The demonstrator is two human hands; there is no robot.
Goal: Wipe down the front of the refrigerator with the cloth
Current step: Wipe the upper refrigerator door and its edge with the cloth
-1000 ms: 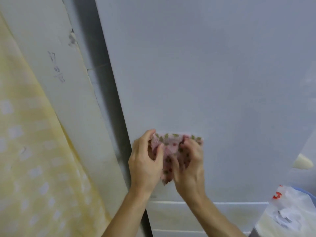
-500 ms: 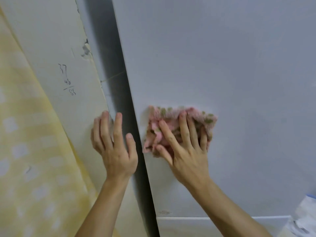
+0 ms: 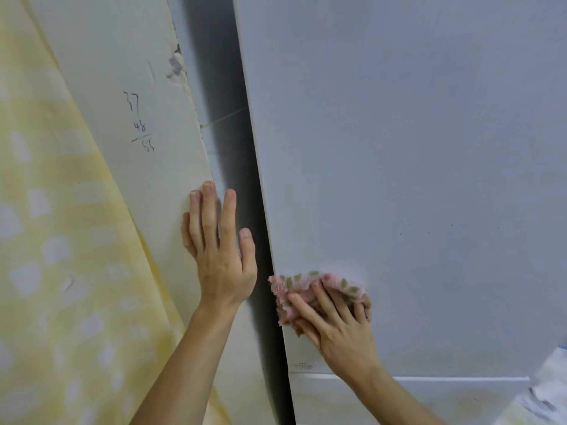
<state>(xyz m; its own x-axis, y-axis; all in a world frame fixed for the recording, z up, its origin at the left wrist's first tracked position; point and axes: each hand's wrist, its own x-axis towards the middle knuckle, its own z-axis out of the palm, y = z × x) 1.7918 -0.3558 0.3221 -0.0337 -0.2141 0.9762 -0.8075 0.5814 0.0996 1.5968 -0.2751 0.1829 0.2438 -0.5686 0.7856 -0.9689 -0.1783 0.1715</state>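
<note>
Slid lower, the right hand (image 3: 340, 331) presses the half-covered cloth (image 3: 296, 283) flat-fingered; left hand (image 3: 224, 265) splayed on wall (image 3: 144, 185).

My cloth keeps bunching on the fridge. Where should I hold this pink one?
The bunched middle of the cloth, from below, as the right hand presses it. It lies against the upright refrigerator door, so a flat palm likely pins it better than a pinch grip.
</note>
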